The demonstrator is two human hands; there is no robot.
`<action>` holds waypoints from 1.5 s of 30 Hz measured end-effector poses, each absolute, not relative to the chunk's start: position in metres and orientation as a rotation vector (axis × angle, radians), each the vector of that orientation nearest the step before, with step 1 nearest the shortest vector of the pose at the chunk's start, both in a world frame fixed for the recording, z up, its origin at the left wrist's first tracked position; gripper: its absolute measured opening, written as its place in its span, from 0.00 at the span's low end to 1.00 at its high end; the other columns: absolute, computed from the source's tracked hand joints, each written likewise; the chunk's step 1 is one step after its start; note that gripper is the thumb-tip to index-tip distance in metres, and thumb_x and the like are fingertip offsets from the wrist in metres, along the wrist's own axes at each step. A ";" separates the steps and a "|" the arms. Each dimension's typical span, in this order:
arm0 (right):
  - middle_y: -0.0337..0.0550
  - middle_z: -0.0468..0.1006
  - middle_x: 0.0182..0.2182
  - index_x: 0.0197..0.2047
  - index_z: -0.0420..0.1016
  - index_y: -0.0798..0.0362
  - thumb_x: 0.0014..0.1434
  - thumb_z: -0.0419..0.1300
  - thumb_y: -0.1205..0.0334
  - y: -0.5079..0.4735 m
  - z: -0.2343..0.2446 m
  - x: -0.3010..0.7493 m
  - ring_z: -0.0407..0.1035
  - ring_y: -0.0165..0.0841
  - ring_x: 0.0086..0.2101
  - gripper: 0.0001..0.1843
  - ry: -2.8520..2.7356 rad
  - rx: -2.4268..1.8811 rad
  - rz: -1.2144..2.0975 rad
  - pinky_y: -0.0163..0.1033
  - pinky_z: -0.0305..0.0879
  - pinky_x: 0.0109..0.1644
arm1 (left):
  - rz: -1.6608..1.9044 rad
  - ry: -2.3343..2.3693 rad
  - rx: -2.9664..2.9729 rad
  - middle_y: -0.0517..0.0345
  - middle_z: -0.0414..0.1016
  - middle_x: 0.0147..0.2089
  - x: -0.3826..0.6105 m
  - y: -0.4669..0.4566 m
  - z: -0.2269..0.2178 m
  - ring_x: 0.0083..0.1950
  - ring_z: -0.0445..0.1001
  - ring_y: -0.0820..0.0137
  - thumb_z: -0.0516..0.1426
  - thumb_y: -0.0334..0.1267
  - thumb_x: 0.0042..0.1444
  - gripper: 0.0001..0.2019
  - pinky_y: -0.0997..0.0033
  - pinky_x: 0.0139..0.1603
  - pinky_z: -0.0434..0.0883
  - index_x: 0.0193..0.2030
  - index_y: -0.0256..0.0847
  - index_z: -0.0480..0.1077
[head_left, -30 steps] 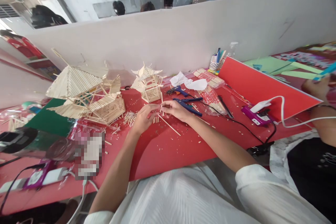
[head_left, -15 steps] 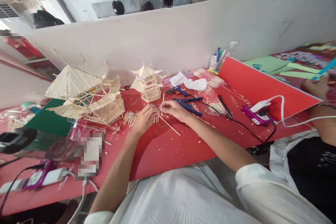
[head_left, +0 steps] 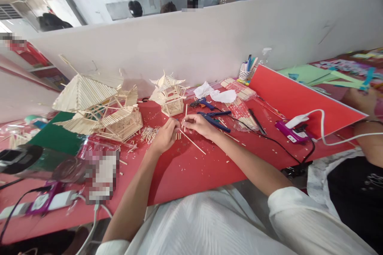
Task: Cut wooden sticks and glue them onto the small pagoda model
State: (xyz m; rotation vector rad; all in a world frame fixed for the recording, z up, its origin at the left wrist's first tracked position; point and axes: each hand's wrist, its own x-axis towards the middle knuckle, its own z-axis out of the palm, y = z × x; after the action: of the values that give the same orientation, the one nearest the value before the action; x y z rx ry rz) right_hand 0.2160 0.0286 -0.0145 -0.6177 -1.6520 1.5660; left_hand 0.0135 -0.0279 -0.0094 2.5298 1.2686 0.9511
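Observation:
My right hand (head_left: 198, 124) pinches a thin wooden stick (head_left: 186, 110), which stands up above the fingertips. Close against it, my left hand (head_left: 165, 134) has its fingers pressed together; whatever is between them is too small or hidden to name. A longer loose stick (head_left: 194, 142) lies slanting on the red table just below the hands. Short cut stick pieces (head_left: 178, 136) rest by the left fingers, with a heap of offcuts (head_left: 147, 134) further left. Behind the hands stands a small pavilion model made of sticks (head_left: 169, 95). A blue-handled cutting tool (head_left: 216, 122) lies beyond my right hand.
A larger stick pavilion (head_left: 98, 105) stands at left on a green board (head_left: 56, 135). A glue gun (head_left: 203, 103), stick packets (head_left: 239, 109), a purple power strip (head_left: 293, 130) and a red board (head_left: 302, 101) occupy the right. A co-worker's arm (head_left: 369, 131) is at far right.
My hands stay almost in place; the left fingers curl slightly closer together. At far right, the co-worker's hand has shifted, and the blue strip near it now sits lower.

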 end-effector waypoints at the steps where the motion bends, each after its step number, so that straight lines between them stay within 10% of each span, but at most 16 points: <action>1: 0.38 0.77 0.27 0.35 0.77 0.54 0.54 0.71 0.45 0.029 -0.014 0.217 0.65 0.26 0.23 0.20 -1.660 -0.624 1.538 0.32 0.61 0.26 | 0.955 1.313 2.512 0.53 0.68 0.43 0.013 -0.028 -0.009 0.41 0.69 0.67 0.46 0.37 0.71 0.07 0.68 0.45 0.68 0.44 0.42 0.63; 8: 0.44 0.81 0.36 0.41 0.79 0.54 0.59 0.65 0.49 0.032 -0.014 0.218 0.68 0.28 0.27 0.17 -1.721 -0.663 1.430 0.33 0.66 0.27 | 0.729 1.697 2.429 0.51 0.72 0.39 0.002 -0.022 -0.010 0.39 0.73 0.64 0.44 0.42 0.73 0.17 0.67 0.41 0.68 0.37 0.41 0.69; 16: 0.41 0.79 0.34 0.46 0.76 0.53 0.61 0.61 0.57 0.029 -0.013 0.220 0.71 0.31 0.30 0.12 -1.901 -0.734 1.282 0.32 0.67 0.27 | 0.383 1.485 2.457 0.50 0.75 0.60 -0.011 -0.018 -0.017 0.57 0.76 0.55 0.62 0.39 0.58 0.21 0.59 0.55 0.73 0.59 0.48 0.69; 45: 0.41 0.81 0.32 0.42 0.76 0.53 0.61 0.61 0.71 0.022 -0.018 0.216 0.73 0.32 0.32 0.07 -2.433 -0.999 0.637 0.33 0.57 0.36 | 0.348 1.354 2.470 0.45 0.77 0.56 -0.003 -0.018 -0.023 0.57 0.76 0.54 0.59 0.37 0.61 0.23 0.55 0.58 0.72 0.63 0.42 0.63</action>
State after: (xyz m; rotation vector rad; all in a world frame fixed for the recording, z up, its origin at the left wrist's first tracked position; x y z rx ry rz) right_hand 0.2162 0.0217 -0.0181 -0.9990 -2.4333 0.6366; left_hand -0.0032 -0.0175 -0.0234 2.4695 1.3541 0.3484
